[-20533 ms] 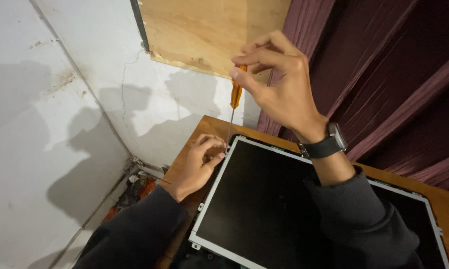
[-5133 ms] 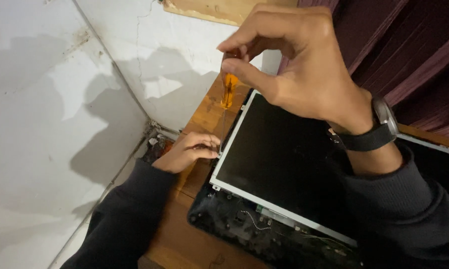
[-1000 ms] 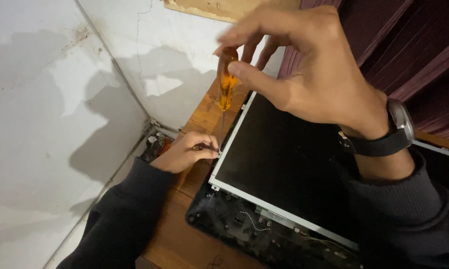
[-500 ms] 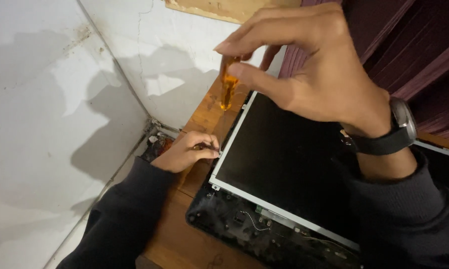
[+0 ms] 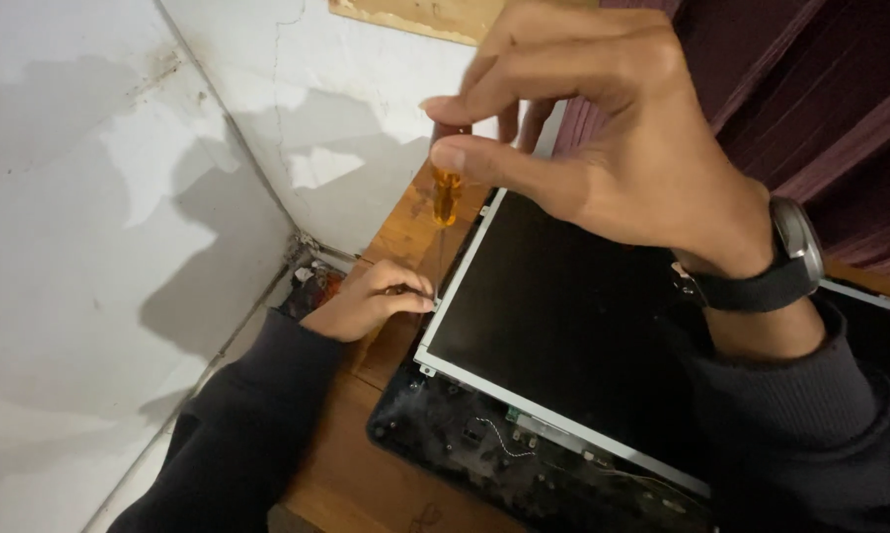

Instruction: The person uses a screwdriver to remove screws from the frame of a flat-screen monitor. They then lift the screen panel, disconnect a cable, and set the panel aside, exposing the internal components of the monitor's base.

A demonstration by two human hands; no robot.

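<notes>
A bare laptop screen panel [image 5: 573, 336] with a metal frame lies on a black laptop lid shell [image 5: 484, 464] on a wooden table [image 5: 366, 474]. My right hand [image 5: 603, 138] pinches the top of an orange-handled screwdriver [image 5: 446, 197] between thumb and fingers; its thin shaft points down at the panel's left edge. My left hand [image 5: 366, 301] rests on the table beside that edge, its fingertips pressed together by the screwdriver's tip. A dark watch [image 5: 785, 262] sits on my right wrist.
White cracked walls [image 5: 119, 197] meet in a corner to the left of the table. A wooden board [image 5: 415, 15] hangs on the wall at the top. Dark red curtains [image 5: 820, 89] hang at the right. Some small red and dark items [image 5: 311, 291] lie in the gap by the wall.
My right hand and the screwdriver have shifted slightly, the fingers turning on the handle. My left hand stays at the panel's left edge.
</notes>
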